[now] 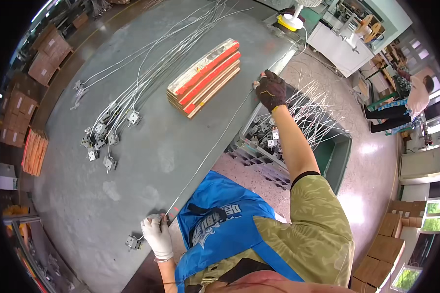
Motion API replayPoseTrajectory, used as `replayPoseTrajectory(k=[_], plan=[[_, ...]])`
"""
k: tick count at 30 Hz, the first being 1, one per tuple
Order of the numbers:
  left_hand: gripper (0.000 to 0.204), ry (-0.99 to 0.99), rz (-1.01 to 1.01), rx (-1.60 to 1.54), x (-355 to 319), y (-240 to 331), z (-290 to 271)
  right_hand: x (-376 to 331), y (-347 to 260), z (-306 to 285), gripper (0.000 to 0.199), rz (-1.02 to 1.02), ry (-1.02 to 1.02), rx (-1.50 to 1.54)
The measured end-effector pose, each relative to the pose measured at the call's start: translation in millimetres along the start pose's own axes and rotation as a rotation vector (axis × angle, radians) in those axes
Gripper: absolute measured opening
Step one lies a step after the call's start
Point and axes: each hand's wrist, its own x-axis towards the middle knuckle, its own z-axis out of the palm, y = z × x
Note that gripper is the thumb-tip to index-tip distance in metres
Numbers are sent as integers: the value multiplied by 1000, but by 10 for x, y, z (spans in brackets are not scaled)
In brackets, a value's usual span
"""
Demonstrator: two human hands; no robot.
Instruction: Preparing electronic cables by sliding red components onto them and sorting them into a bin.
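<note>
On the near side of the wooden stack (pixel 205 78), a white cable (pixel 200 167) is stretched along the table (pixel 137 188) edge, grasped by the fingers of the left hand (pixel 157 236) and right hand (pixel 272 91).

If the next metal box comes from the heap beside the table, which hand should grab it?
Probably the right hand, in the dark glove: it is close to that heap of metal boxes. The left hand, in white, is much farther off, near a separate metal box.
</note>
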Motion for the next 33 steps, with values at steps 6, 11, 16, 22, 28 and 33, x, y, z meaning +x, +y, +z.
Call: replayPoseTrajectory(k=[6, 11, 16, 22, 28, 33], plan=[[19, 0, 38, 92, 45, 74, 33, 150, 341, 57, 47, 7, -16, -10], [14, 7, -55, 58, -117, 84, -26, 155, 334, 174, 47, -54, -62, 19], [14, 40, -40, 9, 29, 210, -29, 386, 671, 300, 30, -427, -172, -95], [16, 3, -100, 39, -37, 123, 54, 345, 472, 125, 44, -92, -230, 133], [15, -5, -100, 66, -87, 112, 26, 409, 594, 327, 55, -181, -165, 114], [14, -9, -89, 76, -94, 110, 16, 350, 576, 274, 50, -111, -128, 193]])
